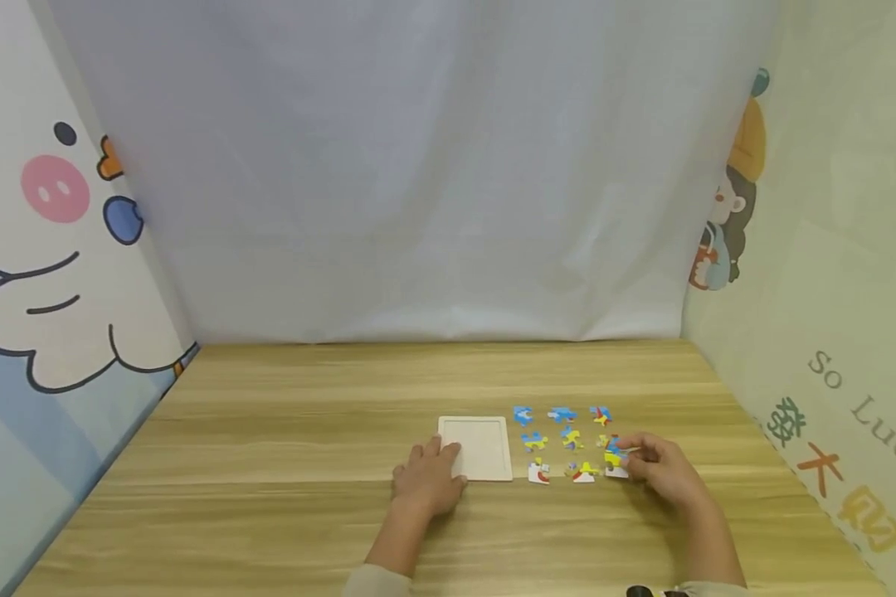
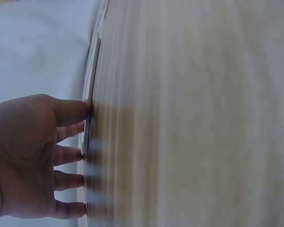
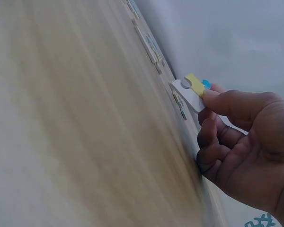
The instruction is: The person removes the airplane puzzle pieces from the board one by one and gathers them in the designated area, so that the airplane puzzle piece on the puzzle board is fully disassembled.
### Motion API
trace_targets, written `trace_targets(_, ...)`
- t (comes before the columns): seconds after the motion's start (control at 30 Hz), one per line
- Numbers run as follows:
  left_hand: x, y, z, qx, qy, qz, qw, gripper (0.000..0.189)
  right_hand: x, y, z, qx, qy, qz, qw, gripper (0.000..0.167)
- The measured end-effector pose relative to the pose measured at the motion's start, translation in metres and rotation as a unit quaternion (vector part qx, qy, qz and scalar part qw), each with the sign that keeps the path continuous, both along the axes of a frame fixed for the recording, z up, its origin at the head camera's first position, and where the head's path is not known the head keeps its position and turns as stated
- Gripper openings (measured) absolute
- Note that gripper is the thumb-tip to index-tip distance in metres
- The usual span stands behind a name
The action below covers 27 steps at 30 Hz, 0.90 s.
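Observation:
A square, pale jigsaw tray (image 1: 485,448) with a raised rim lies flat on the table. My left hand (image 1: 427,479) rests at its near left corner, fingers fairly straight; in the left wrist view, the thumb touches the tray's edge (image 2: 93,75). Between thumb and fingers, my right hand (image 1: 666,471) pinches a jigsaw piece (image 3: 189,92) coloured white, yellow and blue. That piece is tilted up off the table, near the right end of the loose pieces. A mostly yellow piece (image 1: 571,437) lies among them, and a white and red piece (image 1: 539,474) lies nearest the tray.
Several other jigsaw pieces lie in loose rows right of the tray, including a blue one (image 1: 523,415) at the back. The wooden table (image 1: 306,414) meets a grey-white curtain (image 1: 418,207) behind, with printed panels on both sides. A dark object (image 1: 640,591) shows at the bottom edge.

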<state>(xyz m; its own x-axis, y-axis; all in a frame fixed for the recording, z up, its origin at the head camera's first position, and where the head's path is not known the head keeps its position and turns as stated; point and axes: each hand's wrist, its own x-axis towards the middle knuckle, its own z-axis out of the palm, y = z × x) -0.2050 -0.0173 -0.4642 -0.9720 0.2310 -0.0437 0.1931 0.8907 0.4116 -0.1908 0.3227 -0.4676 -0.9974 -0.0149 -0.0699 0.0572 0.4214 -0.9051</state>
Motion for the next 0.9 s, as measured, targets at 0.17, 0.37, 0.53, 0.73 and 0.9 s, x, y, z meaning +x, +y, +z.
trace_targets(0.17,0.0001,-0.0001,-0.0011,0.0,0.001,-0.002,1.0,0.046,-0.0012,0.0042,-0.0013,0.031,0.006,-0.001,0.9995,0.029)
trace_targets(0.37,-0.0008,0.0001,-0.0025,0.006,0.001,0.001,1.0,0.046,-0.0026,0.0069,-0.0019,0.074,0.026,0.014,0.9968,0.024)
trace_targets(0.53,-0.0017,0.0,-0.0038,0.004,0.001,0.0,1.0,0.046,-0.0046,0.0076,-0.0015,0.114,0.018,0.012,0.9933,0.021)
trace_targets(0.73,-0.0007,0.0005,-0.0053,0.002,0.001,-0.002,1.0,0.046,-0.0027,0.0089,-0.0033,0.146,0.022,-0.001,0.9891,0.021)
trace_targets(0.9,0.0014,0.0011,-0.0057,-0.002,-0.003,0.001,1.0,0.047,-0.0017,0.009,-0.0049,0.125,0.009,-0.009,0.9921,0.024)
